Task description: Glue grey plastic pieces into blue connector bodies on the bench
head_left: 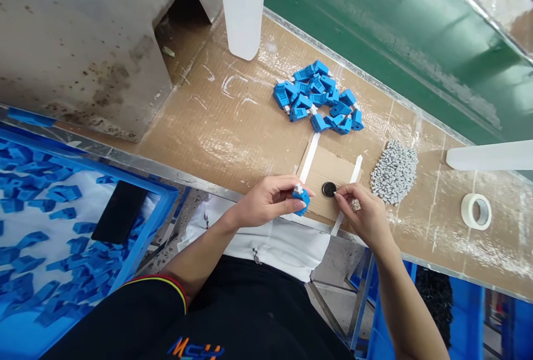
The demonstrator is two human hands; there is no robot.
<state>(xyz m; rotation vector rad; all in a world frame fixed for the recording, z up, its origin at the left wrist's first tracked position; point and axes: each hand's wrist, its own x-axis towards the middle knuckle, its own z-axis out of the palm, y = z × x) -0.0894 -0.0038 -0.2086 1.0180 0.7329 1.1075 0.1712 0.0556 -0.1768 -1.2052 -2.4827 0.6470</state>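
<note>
- Head view, the only one: a glossy brown covered surface (250,143), two bare hands at its near edge.
- Left hand (266,202): grip closed, thumb against fingers, on an angular blue plastic-looking block (301,204) with a small white piece (298,188) at its upper end. Block sits left of the dish, near the surface's front edge.
- Right hand (366,213): fingertips drawn together at the right side of a round, shallow black dish (328,186). Pale speck at the tips; part or fingernail, cannot tell, so cannot say whether this grip holds anything.
- Dish lies on a tan cardboard panel (322,163), between two white tape strips (310,157) (356,168).
- Handling, my judgement: pinch the block low so the white piece stays exposed; work the right fingertips lightly, without nudging the dish; bring both hands together over the panel, where a dropped bit would be easy to find.
- Edges: surface's front edge runs just under both wrists; small bits could roll off there.
- Room: widest stretch of brown lies left of the panel. Behind, a loose heap of blue blocks (316,99); right, beyond the right tape strip, a mound of tiny grey pieces (394,171). Right elbow swings best low, short of that mound.
</note>
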